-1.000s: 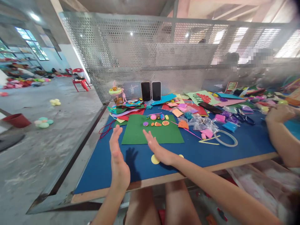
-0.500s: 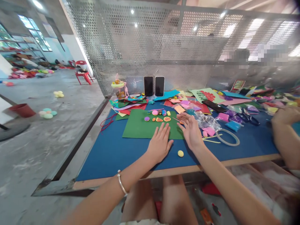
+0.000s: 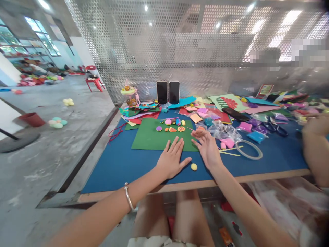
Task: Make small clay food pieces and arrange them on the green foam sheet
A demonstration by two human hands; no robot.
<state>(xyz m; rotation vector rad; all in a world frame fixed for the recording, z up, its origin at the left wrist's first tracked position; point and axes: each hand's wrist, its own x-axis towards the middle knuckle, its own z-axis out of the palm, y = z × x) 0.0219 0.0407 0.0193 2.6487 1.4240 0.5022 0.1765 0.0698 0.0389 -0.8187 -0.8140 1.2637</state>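
Note:
My left hand (image 3: 171,157) lies palm down with its fingers stretched out over the near edge of a green sheet (image 3: 144,137). Just right of its thumb, a yellow clay ball (image 3: 194,167) rests on the blue table top (image 3: 115,171). My right hand (image 3: 208,149) is by the sheet's right side, fingers apart and slightly bent, nothing visibly gripped. Past its fingertips is an orange clay piece (image 3: 200,129), partly hidden by them. Small clay shapes sit in two rows on the sheet, among them a purple round (image 3: 159,129) and a pizza-like disc (image 3: 181,129).
Two phones (image 3: 174,92) stand upright against a perforated metal screen (image 3: 144,51). Rightward are clear plastic bags (image 3: 222,132), a translucent ring (image 3: 249,150), scissors (image 3: 279,129) and a black case (image 3: 235,114). Another person's arm (image 3: 316,147) reaches in at far right.
My left thumb has spread farther from the fingers. My right hand has shifted slightly, showing more of the orange piece. The whole view has tilted a little.

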